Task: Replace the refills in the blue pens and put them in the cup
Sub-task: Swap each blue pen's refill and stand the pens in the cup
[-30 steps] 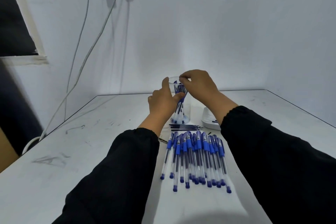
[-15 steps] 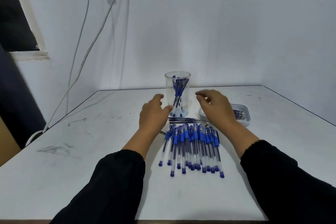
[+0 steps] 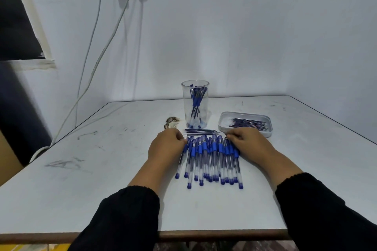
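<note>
The light is soft and a bit blue, coming from above. The white wall looks bright. Small soft shadows sit under the hands. The edges bend (wide lens). The left side looks dark and blurry.

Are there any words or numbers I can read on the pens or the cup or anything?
None can be read.
Blue pens on the table: any print on the barrels is too small and blurred.
Clear cup: no label shows.
White tray of refills: no writing shows.
Crumpled scrap beside the cup: pattern blurred, unreadable.
</note>
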{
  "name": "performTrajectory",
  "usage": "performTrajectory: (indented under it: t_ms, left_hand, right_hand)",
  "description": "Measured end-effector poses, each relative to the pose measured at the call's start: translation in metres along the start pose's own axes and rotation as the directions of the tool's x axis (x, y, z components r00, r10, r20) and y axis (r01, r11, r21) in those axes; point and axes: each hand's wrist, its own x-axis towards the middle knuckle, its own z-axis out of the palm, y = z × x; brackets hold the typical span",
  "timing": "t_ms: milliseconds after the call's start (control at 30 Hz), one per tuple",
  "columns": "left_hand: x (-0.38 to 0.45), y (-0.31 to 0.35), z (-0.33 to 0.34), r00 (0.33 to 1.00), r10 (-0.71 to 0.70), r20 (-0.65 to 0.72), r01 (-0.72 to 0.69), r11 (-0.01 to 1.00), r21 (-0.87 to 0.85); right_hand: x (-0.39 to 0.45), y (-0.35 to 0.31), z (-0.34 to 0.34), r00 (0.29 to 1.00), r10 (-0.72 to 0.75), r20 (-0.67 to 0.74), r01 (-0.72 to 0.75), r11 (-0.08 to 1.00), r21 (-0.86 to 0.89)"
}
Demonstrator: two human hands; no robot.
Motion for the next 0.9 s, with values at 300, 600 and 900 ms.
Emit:
performTrajectory:
  t_ms: [300,600,900]
  left_hand:
    - [-0.0009,0.0034,-0.0009,0.997,-0.018,0.078,0.008,0.992,0.123]
    - [0.0006,0.0036,0.005,0.999,-0.022,0.044,0.012,0.975,0.224]
    - [0.0034,0.0027,0.0044,0.995,-0.093,0.043,0.087,0.989,0.12]
  right_hand:
    - [0.0007,0.0045,0.0013,1.0,0.007,0.003,-0.007,1.0,0.002]
    - [0.0009,0.0043,0.0013,1.0,0.008,0.015,-0.008,1.0,0.01]
    - [0.0009,0.0037,0.0011,1.0,0.006,0.004,-0.006,1.0,0.008]
